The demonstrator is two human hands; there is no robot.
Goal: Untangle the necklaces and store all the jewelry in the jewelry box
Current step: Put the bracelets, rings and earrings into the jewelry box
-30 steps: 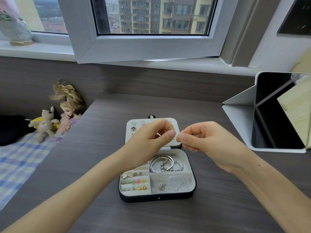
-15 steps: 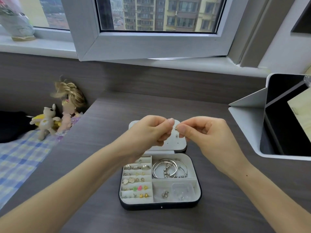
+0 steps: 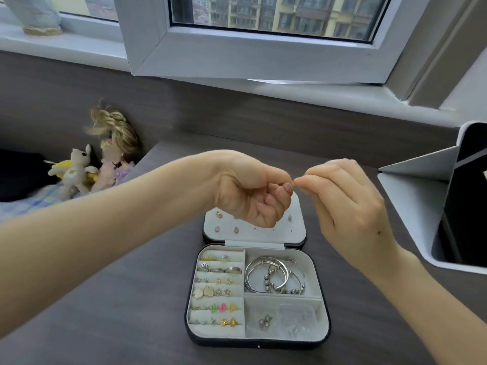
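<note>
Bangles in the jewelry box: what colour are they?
The bangles are silver; head view.

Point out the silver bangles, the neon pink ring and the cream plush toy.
silver bangles (image 3: 275,276): head view, middle of the overlapping hoops.
neon pink ring (image 3: 222,307): head view, its top.
cream plush toy (image 3: 74,179): head view, its body.

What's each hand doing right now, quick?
Left hand: closed, fingertips pinching a tiny piece, too small to identify.
Right hand: closed in a pinch on the same tiny piece.
</note>
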